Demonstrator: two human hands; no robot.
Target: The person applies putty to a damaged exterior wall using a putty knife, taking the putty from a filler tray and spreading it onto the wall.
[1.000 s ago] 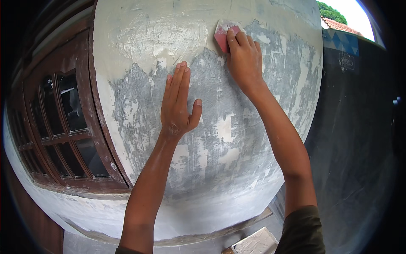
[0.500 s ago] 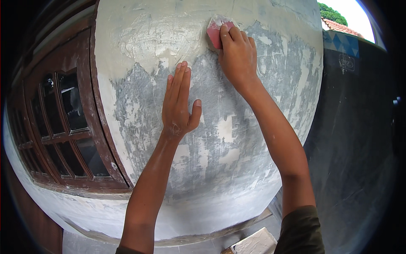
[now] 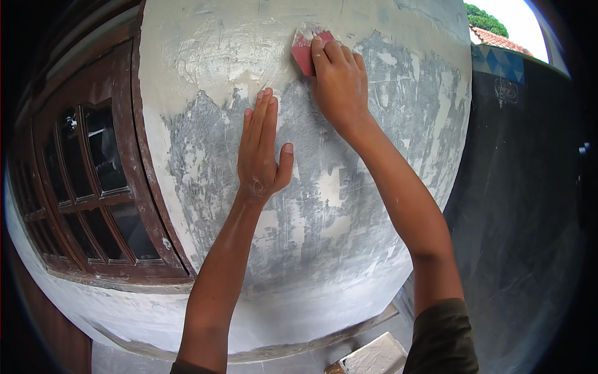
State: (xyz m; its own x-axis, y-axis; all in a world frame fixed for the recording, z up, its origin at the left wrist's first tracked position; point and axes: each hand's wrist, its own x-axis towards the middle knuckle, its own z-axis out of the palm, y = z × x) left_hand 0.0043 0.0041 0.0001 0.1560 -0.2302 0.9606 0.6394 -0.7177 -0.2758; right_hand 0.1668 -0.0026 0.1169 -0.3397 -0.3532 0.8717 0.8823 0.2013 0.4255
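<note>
Across the patchy wall point(image 3: 299, 146), the right hand point(image 3: 342, 87) slid its gripped pink scraper point(image 3: 303, 58) left, extending the stroke nearer the open left hand point(image 3: 260, 153).

the right hand point(image 3: 341, 84) hides part of the pink scraper point(image 3: 303, 58); the lower edge crops both sleeves point(image 3: 443, 340).

And the pink scraper point(image 3: 303, 57) has been swept toward nine o'clock across the wall point(image 3: 311, 162) by the right grip point(image 3: 342, 86)!

Scraper point(image 3: 303, 59) in right hand point(image 3: 341, 81), on wall point(image 3: 333, 187); window point(image 3: 98, 203) left.
</note>
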